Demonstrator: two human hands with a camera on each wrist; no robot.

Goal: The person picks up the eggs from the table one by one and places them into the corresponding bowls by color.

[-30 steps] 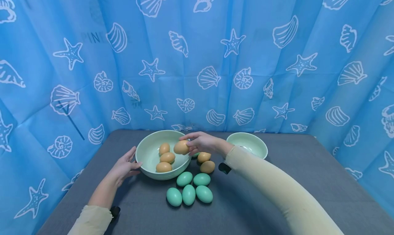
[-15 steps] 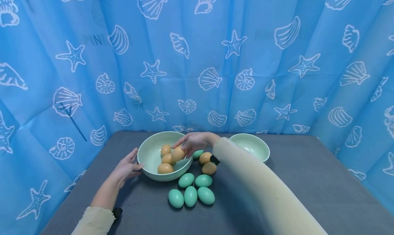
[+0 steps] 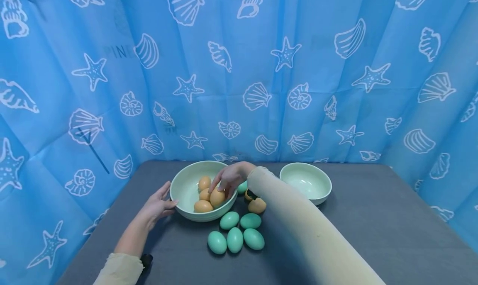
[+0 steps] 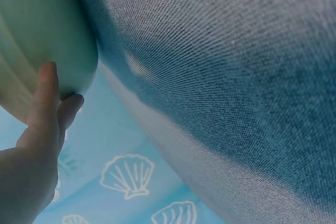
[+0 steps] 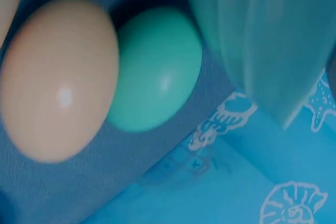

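Note:
A large pale green bowl (image 3: pixel 183 205) stands on the grey-covered table, with several brown eggs inside. My right hand (image 3: pixel 232 178) reaches over its right rim and holds a brown egg (image 3: pixel 218 197) low in the bowl, against the other brown eggs (image 3: pixel 203 206). My left hand (image 3: pixel 158 204) rests its fairly straight fingers and thumb on the bowl's outer left side; the left wrist view shows the fingers (image 4: pixel 47 85) touching the bowl's wall (image 4: pixel 58 24). Parts of the right fingers are hidden behind the egg and hand.
Several green eggs (image 3: pixel 235 240) lie in front of the bowl. Under the right forearm are a brown egg (image 5: pixel 60 80) and a green egg (image 5: pixel 157 72), side by side. A smaller pale green bowl (image 3: pixel 321 193) stands at right. A blue shell-patterned curtain (image 3: pixel 239 69) hangs behind.
My right hand has moved left and down with the brown egg, from above the bowl's right rim into the bowl. The left hand stays at the bowl's side. The view has shifted slightly.

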